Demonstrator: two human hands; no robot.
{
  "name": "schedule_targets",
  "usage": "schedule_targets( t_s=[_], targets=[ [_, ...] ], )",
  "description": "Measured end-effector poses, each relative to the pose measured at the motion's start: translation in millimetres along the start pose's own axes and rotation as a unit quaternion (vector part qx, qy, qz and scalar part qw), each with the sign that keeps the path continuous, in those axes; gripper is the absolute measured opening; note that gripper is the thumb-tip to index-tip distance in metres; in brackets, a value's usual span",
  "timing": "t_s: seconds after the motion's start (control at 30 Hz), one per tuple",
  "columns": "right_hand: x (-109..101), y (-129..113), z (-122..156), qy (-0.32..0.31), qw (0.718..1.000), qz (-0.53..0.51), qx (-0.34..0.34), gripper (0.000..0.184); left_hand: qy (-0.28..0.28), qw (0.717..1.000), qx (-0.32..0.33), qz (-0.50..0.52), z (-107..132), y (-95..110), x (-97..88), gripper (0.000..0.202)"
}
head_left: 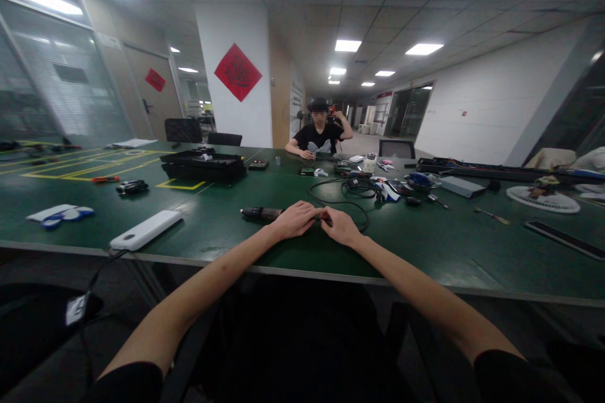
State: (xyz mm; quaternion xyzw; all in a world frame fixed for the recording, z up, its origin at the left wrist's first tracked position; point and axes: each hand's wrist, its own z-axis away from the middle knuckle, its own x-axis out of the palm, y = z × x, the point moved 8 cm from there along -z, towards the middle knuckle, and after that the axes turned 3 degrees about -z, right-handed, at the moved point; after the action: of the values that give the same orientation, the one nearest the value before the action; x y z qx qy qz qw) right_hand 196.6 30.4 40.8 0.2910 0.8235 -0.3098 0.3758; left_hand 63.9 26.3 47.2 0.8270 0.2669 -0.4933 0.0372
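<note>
A dark electric screwdriver [261, 213] lies on the green table in front of me, its metal tip pointing left. My left hand [295, 220] is closed over its rear end. Fingers of my right hand [340, 225] are pinched together just to the right, where the black cable [367, 217] appears to leave the tool. The fingertips of both hands nearly meet there, and what lies between them is mostly hidden. From my right hand the cable loops away across the table towards the far side.
A white power strip-like box [145, 230] lies left, near the table edge. Beyond it are a black tray [203, 165] and blue-and-white gloves [69, 215]. Right of centre sit cables, tools and a round white disc [542, 199]. A person [319, 138] sits opposite.
</note>
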Motion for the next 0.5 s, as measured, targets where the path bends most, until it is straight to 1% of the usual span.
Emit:
schedule_targets(
  t_s=[0.1,0.2,0.37,0.5],
  targets=[
    [-0.4,-0.5,0.1,0.001,1.0,0.0,-0.003,0.008,0.004,1.0,-0.01,-0.007,-0.1,-1.5,-0.6,0.051],
    [-0.8,-1.2,0.3,0.002,1.0,-0.003,-0.007,0.007,0.0,1.0,0.006,0.0,-0.3,1.2,0.4,0.055],
    [-2.8,-2.4,0.2,0.007,1.0,-0.015,-0.012,0.006,-0.002,1.0,-0.007,-0.009,-0.9,-0.5,0.7,0.049],
    [-4.3,-3.6,-0.3,0.009,0.999,-0.026,-0.023,0.007,-0.003,1.0,0.007,-0.007,-0.8,2.4,0.0,0.052]
  ],
)
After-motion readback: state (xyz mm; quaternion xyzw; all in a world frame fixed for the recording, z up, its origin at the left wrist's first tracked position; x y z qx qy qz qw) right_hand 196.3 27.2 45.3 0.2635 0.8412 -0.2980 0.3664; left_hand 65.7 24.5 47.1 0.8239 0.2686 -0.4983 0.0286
